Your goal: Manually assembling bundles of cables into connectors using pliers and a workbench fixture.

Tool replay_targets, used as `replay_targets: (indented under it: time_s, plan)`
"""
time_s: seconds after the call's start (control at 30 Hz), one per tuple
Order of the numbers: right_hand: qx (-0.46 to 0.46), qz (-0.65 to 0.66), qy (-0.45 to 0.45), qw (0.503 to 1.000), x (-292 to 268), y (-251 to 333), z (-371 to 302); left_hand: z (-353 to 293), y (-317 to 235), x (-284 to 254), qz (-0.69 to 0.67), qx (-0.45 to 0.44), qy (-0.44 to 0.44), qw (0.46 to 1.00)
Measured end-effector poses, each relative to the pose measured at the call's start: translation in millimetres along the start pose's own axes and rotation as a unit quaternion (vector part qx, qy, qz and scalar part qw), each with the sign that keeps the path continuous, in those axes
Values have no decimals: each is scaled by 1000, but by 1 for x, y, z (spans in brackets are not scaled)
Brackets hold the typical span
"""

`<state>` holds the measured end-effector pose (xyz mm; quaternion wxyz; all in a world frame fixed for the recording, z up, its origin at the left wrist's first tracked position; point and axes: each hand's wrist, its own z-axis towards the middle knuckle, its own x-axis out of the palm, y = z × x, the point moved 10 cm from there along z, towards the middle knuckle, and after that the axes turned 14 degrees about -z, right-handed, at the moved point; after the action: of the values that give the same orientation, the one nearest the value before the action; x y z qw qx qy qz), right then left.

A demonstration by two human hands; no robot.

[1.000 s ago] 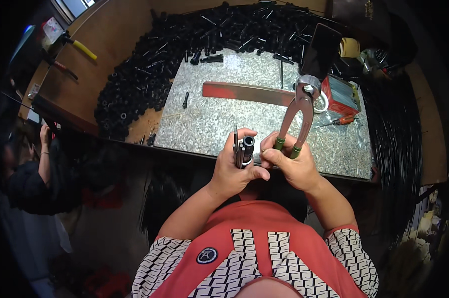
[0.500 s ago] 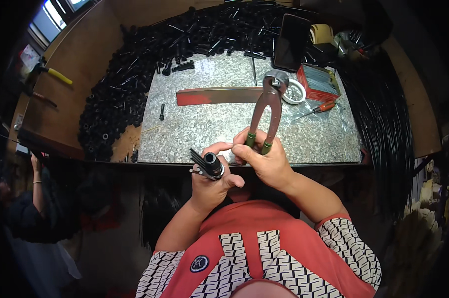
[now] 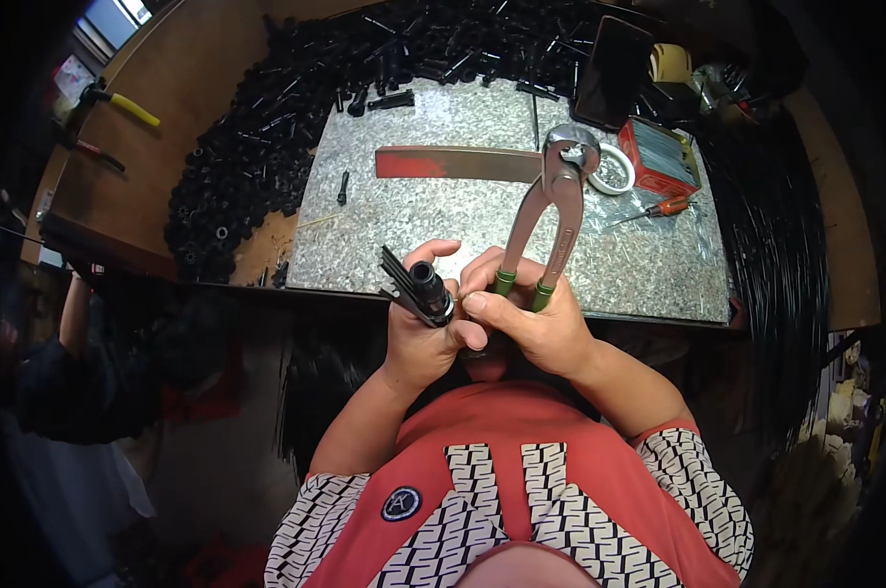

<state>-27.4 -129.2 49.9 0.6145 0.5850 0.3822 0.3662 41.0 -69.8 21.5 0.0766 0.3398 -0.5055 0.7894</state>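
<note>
Gripping black tube (image 3: 430, 292) and pincers (image 3: 563, 186).
Left hand (image 3: 420, 345) curled round tube; right hand (image 3: 549, 335) closed on pincers' green handles (image 3: 542, 297).

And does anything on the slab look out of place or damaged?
Mildly: one small part lies alone on the left of the slab, apart from the black heap. The bar is patchy, reddest at its left end, perhaps worn. I see no clear breakage.
</note>
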Motion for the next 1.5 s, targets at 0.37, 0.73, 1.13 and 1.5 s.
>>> replay_targets:
  time_s: [0.37, 0.73, 1.13, 1.5]
  plan:
    - [0, -43, -15, 999, 7, -6, 5, -2, -2, -8, -7, 3, -22, 1000]
    - [-28, -69, -9, 997, 14, -7, 8, -2, -5, -17, 19, 20, -16, 999]
    - [65, -220, 85, 970, 10, -5, 3, -1, -12, -31, -22, -54, 54, 997]
    - [-151, -628, 50, 762, -11, 45, -44, -3, -12, -50, -152, -69, 37, 985]
